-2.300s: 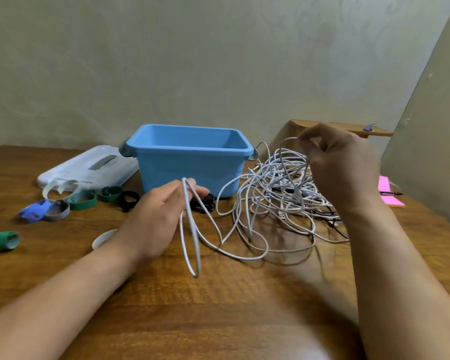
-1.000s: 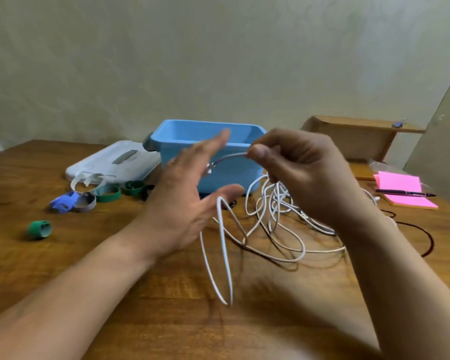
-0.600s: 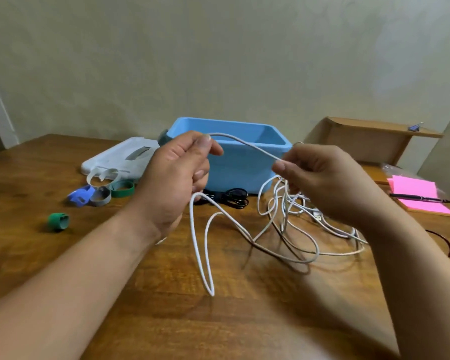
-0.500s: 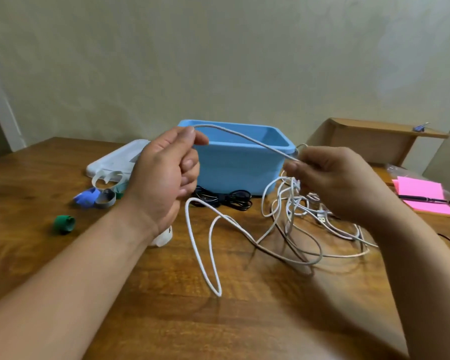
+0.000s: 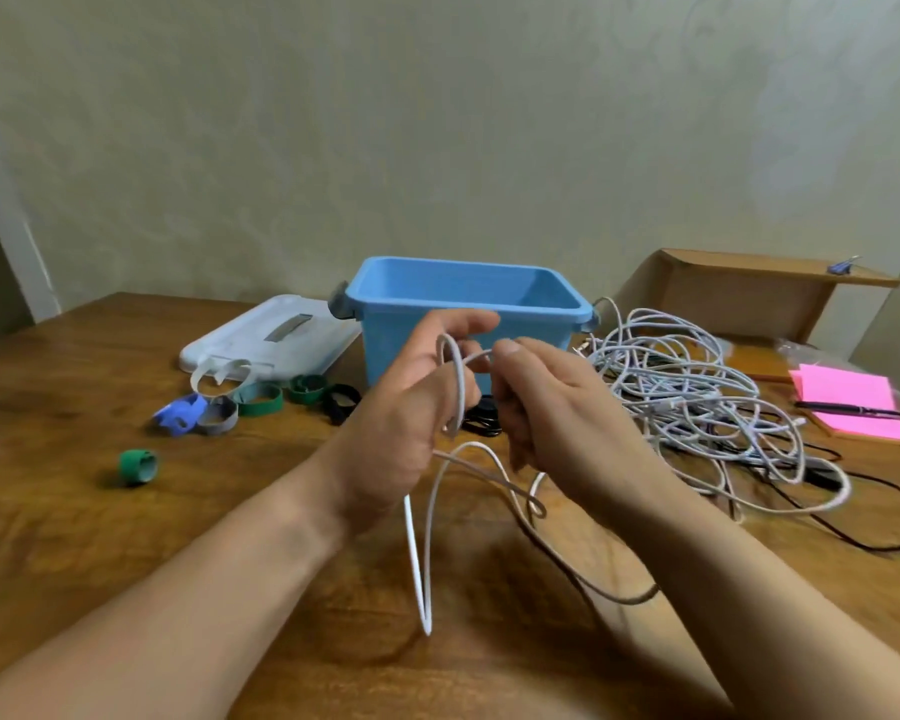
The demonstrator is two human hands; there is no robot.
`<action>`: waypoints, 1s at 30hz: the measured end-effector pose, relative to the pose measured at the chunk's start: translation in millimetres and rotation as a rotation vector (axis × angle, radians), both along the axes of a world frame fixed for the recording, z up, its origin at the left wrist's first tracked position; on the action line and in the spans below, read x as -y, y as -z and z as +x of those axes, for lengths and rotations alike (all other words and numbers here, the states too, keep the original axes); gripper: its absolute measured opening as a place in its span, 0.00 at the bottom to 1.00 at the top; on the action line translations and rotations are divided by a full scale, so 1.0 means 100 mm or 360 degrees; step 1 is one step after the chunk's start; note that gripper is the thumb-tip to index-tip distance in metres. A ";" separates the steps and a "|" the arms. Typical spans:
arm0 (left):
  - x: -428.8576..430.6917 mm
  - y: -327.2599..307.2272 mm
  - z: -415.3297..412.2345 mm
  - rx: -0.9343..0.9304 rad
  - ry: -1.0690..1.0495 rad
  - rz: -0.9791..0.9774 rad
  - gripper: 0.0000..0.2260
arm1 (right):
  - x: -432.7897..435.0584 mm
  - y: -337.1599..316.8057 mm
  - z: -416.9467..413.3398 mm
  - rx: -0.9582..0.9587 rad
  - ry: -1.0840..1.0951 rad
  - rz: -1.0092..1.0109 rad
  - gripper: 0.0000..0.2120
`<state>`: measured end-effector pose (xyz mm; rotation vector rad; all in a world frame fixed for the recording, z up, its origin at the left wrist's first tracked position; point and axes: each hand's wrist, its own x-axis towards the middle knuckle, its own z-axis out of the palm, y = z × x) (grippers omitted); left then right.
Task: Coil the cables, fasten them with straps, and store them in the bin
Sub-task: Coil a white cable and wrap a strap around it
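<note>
- One wooden surface (image 5: 126,537) carries a blue bin (image 5: 401,350), open-topped, toward the wall.
- A tangle of cables (image 5: 697,397) lies right of the bin, nearest the right hand (image 5: 557,413).
- The left hand (image 5: 401,423) grips a white cable (image 5: 456,387), loop hanging downward; the right hand pinches its slack just beside.
- Straps (image 5: 261,402) wait at left.

Both hands (image 5: 401,433) (image 5: 557,423) hold a white cable (image 5: 427,537) before the blue bin (image 5: 463,309)
</note>
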<state>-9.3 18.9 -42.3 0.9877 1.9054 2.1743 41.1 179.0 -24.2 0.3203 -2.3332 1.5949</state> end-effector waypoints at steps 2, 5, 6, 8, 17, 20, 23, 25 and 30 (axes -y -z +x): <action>0.03 -0.04 0.05 -0.0071 -0.0193 -0.0207 0.18 | -0.03 -0.02 0.03 -0.0025 -0.0017 0.0137 0.21; 0.05 -0.07 0.16 -0.0306 -0.0255 -0.0490 0.12 | 0.01 -0.04 0.08 -0.0057 -0.0122 0.0120 0.27; 0.06 -0.08 0.21 -0.0379 -0.0261 -0.0551 0.10 | 0.03 -0.05 0.09 -0.0045 -0.0156 0.0073 0.28; 0.06 -0.08 0.22 -0.0470 -0.0370 -0.0629 0.11 | 0.00 -0.06 0.08 -0.0005 -0.0211 0.0007 0.29; 0.10 -0.14 0.18 -0.0406 -0.0593 -0.0884 0.19 | -0.14 0.00 -0.02 -0.0222 0.0023 0.0430 0.17; 0.08 -0.15 0.24 -0.0674 -0.0527 -0.1064 0.37 | -0.21 -0.02 -0.05 -0.0129 0.0092 0.0182 0.20; 0.07 -0.11 0.24 -0.0829 -0.0519 -0.1277 0.52 | -0.16 -0.04 -0.01 0.0011 -0.0029 -0.0092 0.21; 0.08 -0.09 0.21 -0.0863 -0.0485 -0.1225 0.52 | -0.12 -0.04 0.01 0.0099 -0.0150 -0.0182 0.22; 0.10 -0.06 0.14 -0.0785 -0.0488 -0.1014 0.46 | -0.15 -0.07 0.00 0.0137 -0.0188 -0.0232 0.24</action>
